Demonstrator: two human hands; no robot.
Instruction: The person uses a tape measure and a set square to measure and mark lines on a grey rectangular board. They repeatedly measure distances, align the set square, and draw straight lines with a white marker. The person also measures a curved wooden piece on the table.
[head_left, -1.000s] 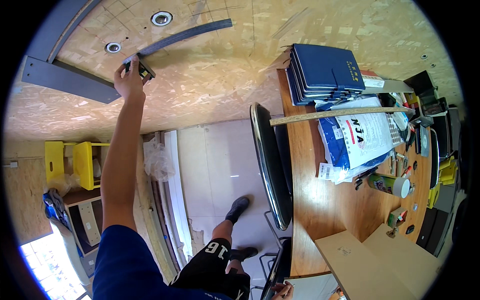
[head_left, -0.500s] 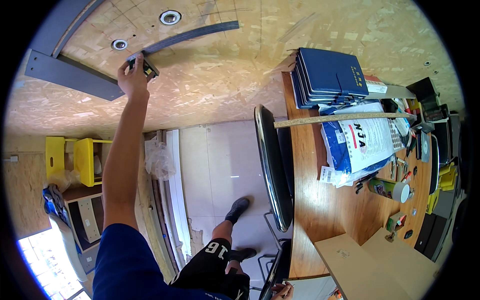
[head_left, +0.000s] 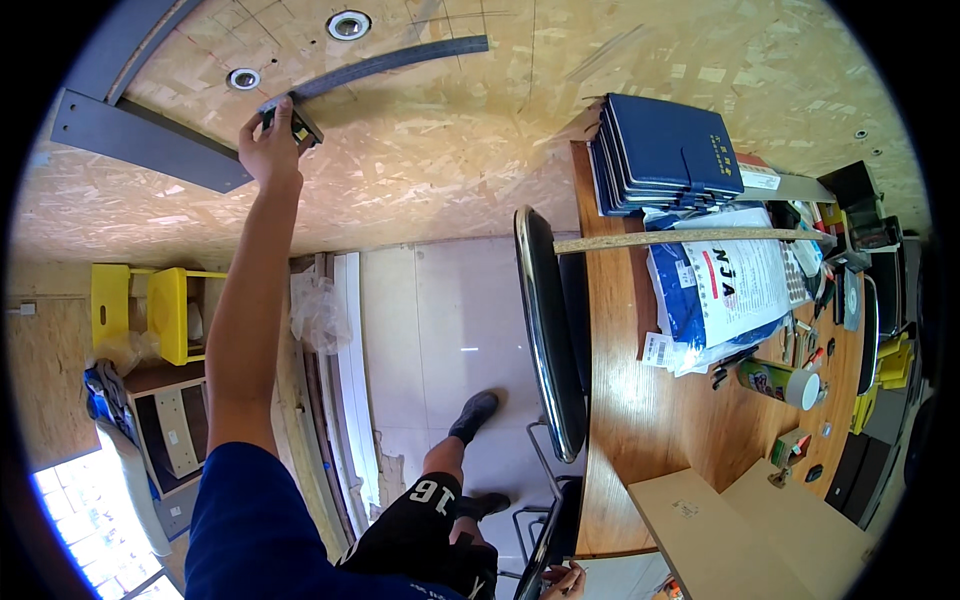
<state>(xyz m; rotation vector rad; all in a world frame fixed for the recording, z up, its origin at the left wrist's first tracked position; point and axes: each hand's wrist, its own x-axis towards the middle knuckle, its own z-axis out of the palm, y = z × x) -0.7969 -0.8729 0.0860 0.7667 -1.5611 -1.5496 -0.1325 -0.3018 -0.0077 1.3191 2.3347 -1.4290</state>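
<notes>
Left hand (head_left: 270,150): raised at the far left, thumb and fingers gripping a dark tool (head_left: 305,126) with a yellow patch. From that tool a long grey blade (head_left: 400,62) runs right across the wood-chip board (head_left: 420,150) (its bowed look may be the lens). A grey panel (head_left: 150,142) lies just left of the hand, and a round metal-rimmed fitting (head_left: 243,79) sits near the tool.

Right hand (head_left: 566,582): at the near edge, partly cut off, fingers bent; whether it grasps anything cannot be determined.

To the right, a wooden table (head_left: 622,400) bears a stack of blue notebooks (head_left: 665,145) at its far end, a blue-and-white packet (head_left: 735,285) and a green canister (head_left: 775,382). A black chair (head_left: 550,330) stands at its left side.
</notes>
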